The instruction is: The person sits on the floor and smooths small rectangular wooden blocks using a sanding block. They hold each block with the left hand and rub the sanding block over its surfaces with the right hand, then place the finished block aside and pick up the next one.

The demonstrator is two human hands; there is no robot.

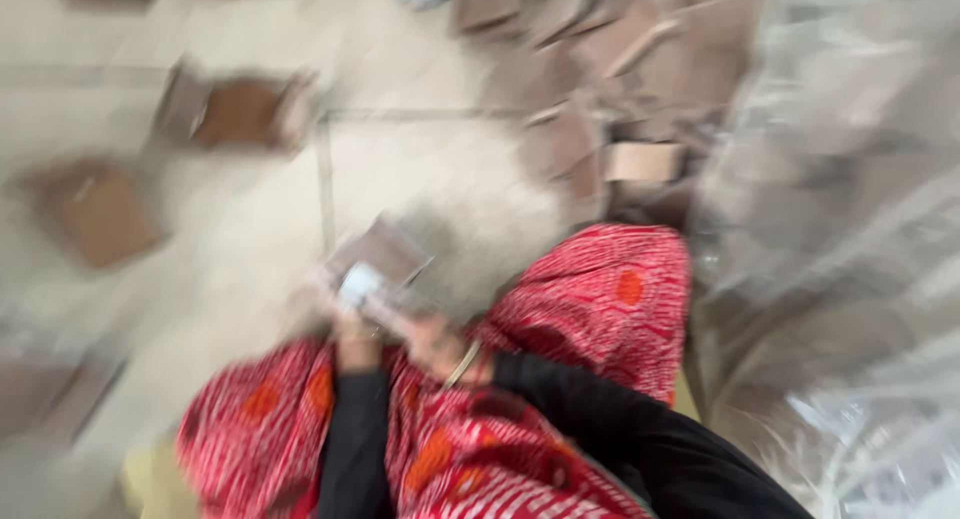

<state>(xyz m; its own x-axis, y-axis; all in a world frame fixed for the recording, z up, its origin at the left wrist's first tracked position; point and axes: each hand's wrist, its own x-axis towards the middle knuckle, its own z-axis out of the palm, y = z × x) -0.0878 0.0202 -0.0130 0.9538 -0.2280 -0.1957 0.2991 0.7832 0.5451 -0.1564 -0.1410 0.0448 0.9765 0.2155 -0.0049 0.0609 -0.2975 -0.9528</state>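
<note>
We see both hands meeting over the lap, the left hand (345, 331) just left of the right hand (432, 341), with a flat cardboard piece (375, 264) held between them and reaching forward over the floor (250, 229). Single cardboard pieces (235, 111) lie scattered on the floor ahead and to the left. A heap of cardboard pieces (600, 69) lies ahead to the right, and beside it, along the right edge, stand plastic-wrapped bundles (850, 229).

Blurred flat brown cardboard box (375, 264) with pale label (358, 281) sitting at frame centre, brown boxes (590, 69) piling upper right, more flat boxes (95, 211) lying left
</note>
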